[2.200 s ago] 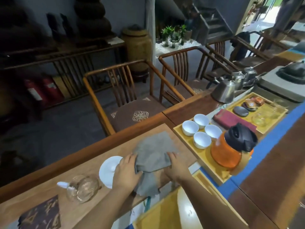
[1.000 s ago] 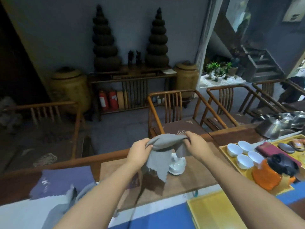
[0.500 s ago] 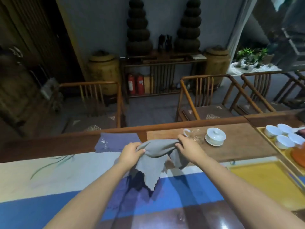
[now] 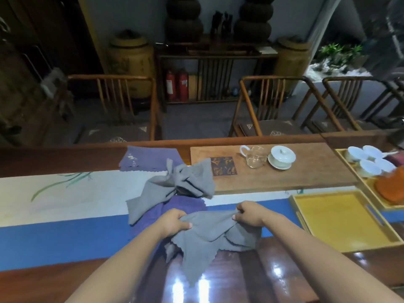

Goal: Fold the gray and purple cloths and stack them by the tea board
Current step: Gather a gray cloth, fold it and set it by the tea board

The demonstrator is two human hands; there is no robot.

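Both hands pinch the top edge of a gray cloth (image 4: pixel 209 235) near the table's front: left hand (image 4: pixel 175 221), right hand (image 4: pixel 249 215). It looks like the first fold; next, spread it flat. More cloths (image 4: pixel 175 186) lie crumpled beside the tea board (image 4: pixel 310 171).

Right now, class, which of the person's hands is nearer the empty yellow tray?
Right. The right hand grips the gray cloth just left of the yellow tray; the left hand grips it farther left.

Dim room. Grey wall (image 4: pixel 131 16), grey floor (image 4: pixel 196 121). Three wooden armchairs (image 4: pixel 113 110) face the worktop (image 4: pixel 54 156); two fire extinguishers (image 4: pixel 177 85) under a slatted console (image 4: pixel 216 68).
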